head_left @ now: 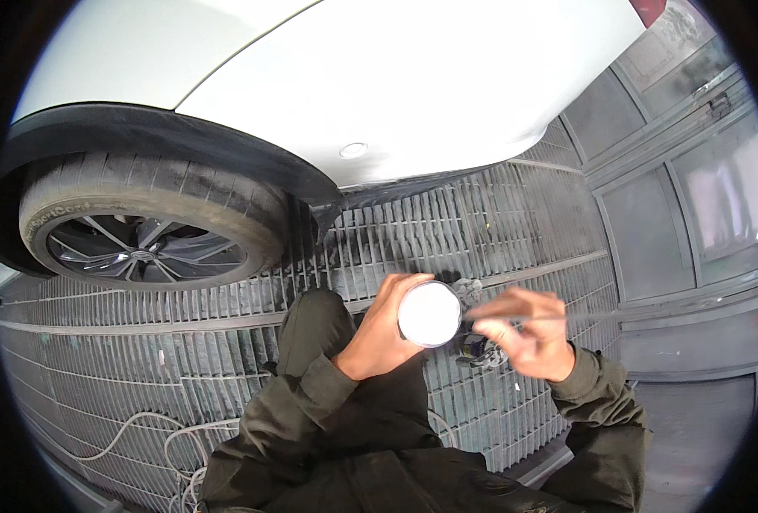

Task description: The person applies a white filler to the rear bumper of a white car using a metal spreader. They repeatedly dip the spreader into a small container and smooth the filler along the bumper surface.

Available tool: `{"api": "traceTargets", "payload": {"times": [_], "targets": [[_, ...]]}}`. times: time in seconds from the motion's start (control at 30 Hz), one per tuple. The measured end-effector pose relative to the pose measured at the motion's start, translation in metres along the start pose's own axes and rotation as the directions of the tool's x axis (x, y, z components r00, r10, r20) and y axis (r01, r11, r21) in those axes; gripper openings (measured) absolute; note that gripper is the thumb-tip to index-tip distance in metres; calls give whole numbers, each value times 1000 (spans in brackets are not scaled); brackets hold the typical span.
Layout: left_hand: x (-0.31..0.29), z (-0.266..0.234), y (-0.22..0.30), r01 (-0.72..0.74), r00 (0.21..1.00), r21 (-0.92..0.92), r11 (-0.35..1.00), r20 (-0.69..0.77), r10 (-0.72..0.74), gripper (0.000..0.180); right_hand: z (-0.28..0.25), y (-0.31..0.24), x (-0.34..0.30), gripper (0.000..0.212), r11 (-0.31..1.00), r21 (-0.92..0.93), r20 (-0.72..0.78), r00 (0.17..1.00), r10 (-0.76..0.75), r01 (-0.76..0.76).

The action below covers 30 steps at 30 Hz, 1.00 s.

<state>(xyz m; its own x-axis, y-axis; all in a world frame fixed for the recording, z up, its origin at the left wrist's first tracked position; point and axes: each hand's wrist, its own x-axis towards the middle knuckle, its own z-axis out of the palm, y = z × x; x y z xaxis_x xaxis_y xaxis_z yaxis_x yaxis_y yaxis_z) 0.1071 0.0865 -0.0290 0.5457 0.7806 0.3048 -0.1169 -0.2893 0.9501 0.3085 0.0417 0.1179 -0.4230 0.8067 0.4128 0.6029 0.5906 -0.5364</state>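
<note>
My left hand (pixel 381 332) grips a small round can (pixel 429 314) whose open top shows white contents. My right hand (pixel 524 335) is closed on a thin stick (pixel 537 317), a blurred line whose inner end reaches the can's right rim. Both hands hover in front of my bent knee in dark olive trousers (pixel 315 329). Just beyond them is the white car's rear bumper (pixel 413 94), with a small round sensor (pixel 353 150) in it.
The car's rear wheel (pixel 144 227), with a dusty tyre and spoked rim, stands at the left. Under me lies a grey metal floor grating (pixel 225 342). A pale hose (pixel 140 423) curls on it at the lower left. Grey booth wall panels (pixel 695 197) rise at the right.
</note>
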Motion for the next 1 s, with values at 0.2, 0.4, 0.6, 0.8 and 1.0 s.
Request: {"api": "traceTargets", "payload": {"times": [0.2,0.4,0.6,0.8,1.0], "targets": [[-12,3,8,-79,990,122,989,-103,92,70,9,-14,-14,13,996,68,-116,991,71,-63],[-30,8,13,57,998,88,994,-34,-54,79,11,-21,-19,13,993,95,-154,984,87,-73],[-39,17,20,66,988,81,994,-141,-54,81,10,-30,-21,15,992,125,-28,999,-26,29],[-46,13,29,107,986,99,989,-136,-93,83,13,-37,-22,14,986,159,42,997,-66,59],[-52,1,37,-28,999,55,998,-37,30,84,5,-36,-16,12,991,124,-35,998,-45,49]]}}
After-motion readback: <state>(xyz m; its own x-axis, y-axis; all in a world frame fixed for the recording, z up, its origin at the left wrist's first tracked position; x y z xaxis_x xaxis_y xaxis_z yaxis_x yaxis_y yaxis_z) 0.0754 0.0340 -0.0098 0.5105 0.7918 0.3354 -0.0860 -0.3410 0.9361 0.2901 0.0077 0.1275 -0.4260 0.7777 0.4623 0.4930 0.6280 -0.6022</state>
